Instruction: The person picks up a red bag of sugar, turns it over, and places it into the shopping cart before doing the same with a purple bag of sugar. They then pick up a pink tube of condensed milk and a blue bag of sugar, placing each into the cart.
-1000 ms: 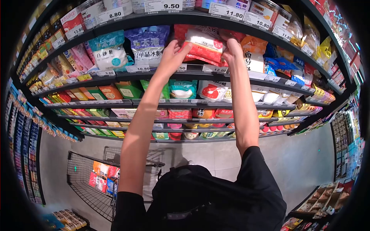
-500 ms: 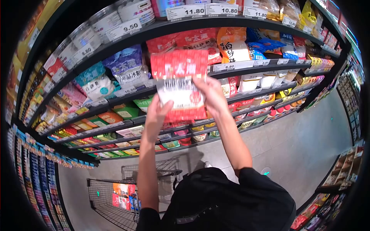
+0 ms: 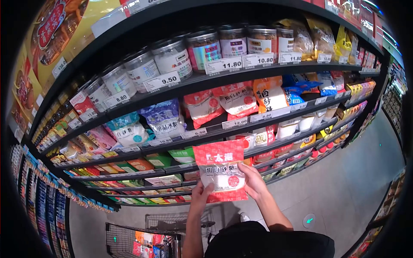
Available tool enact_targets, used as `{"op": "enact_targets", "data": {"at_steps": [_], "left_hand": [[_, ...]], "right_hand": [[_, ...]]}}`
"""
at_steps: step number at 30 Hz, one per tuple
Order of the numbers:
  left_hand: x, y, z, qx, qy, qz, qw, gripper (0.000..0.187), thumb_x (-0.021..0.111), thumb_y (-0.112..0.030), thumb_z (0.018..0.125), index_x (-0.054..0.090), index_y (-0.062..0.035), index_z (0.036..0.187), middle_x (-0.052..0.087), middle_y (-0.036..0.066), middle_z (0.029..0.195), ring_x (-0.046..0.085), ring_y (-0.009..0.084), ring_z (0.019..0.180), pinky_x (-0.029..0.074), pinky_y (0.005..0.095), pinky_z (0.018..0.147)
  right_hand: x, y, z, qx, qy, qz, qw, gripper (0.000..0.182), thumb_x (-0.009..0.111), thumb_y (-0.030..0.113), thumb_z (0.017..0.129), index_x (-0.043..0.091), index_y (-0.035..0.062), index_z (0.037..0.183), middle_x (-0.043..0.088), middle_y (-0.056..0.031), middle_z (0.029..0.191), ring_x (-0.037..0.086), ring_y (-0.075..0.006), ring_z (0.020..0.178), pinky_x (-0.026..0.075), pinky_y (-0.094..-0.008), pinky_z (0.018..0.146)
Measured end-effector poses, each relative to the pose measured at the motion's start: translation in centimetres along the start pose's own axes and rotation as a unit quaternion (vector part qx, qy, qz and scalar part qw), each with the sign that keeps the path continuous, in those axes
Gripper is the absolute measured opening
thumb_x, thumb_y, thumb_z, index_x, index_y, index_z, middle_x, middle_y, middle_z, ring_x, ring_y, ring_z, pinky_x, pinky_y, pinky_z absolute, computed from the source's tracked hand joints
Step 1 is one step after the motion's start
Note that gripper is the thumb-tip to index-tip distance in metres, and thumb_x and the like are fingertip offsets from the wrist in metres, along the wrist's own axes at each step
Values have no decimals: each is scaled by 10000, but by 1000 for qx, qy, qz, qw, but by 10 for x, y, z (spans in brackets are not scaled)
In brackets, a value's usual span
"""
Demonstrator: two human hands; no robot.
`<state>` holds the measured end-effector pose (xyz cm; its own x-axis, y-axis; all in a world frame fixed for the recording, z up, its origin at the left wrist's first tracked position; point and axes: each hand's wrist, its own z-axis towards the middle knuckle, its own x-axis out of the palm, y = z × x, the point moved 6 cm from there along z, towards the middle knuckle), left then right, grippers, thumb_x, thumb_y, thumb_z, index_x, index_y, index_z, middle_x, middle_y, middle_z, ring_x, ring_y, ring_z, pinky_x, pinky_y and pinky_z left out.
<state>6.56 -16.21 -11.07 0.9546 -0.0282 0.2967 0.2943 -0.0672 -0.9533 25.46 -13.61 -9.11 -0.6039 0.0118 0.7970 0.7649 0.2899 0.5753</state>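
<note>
Underfoot, a smooth grey floor (image 3: 292,206), with a round marking showing a green arrow (image 3: 309,221) to the person's right. Long black multi-tier shelving (image 3: 258,70) curves across the view, its front lips carrying white price labels (image 3: 223,66). Black wire cart (image 3: 142,231) low on the left, coloured packets (image 3: 148,247) inside. Upper tier: clear lidded jars (image 3: 172,58). Tier below: purple-and-white bag (image 3: 165,118), then red-and-white bags (image 3: 202,107) much like the one in hand.

Red-and-white plastic packet (image 3: 221,172), printed, clear-fronted: held out before the lower tiers, roughly upright, printed front towards the wearer. Left hand (image 3: 198,195) grips its lower left side, thumb over the front; right hand (image 3: 254,182) closes on the right edge, higher up. Fingers behind it hidden; cannot tell their spread.

Handling, as judged: contents look loose, so weight probably settles low. Best to bear it from beneath and both sides, pressing lightly; a hard pinch could strain the film or seams. Level wrists should limit slumping. Keep thumbs towards the margins, leaving the lettering readable. Tilting gently should ease glare on the glossy film.
</note>
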Motion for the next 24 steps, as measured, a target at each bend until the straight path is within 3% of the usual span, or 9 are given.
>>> {"op": "enact_targets", "data": {"at_steps": [5,24], "left_hand": [[2,6,-2,12,38,4,999,331,584,-125,956,561,17,1254,632,57,1188,562,118,1083,421,285,963],[13,-10,-14,-2,21,-25,999,310,591,-124,963,576,17,1239,647,47,1152,586,101,1025,439,261,939]], "right_hand": [[-1,2,-3,7,3,28,1000,294,551,162,976,593,-66,1158,681,-171,1082,696,-231,933,588,-349,829],[2,4,-10,12,11,21,1000,271,540,139,986,592,-63,1161,673,-148,1099,673,-197,974,554,-318,879]]}}
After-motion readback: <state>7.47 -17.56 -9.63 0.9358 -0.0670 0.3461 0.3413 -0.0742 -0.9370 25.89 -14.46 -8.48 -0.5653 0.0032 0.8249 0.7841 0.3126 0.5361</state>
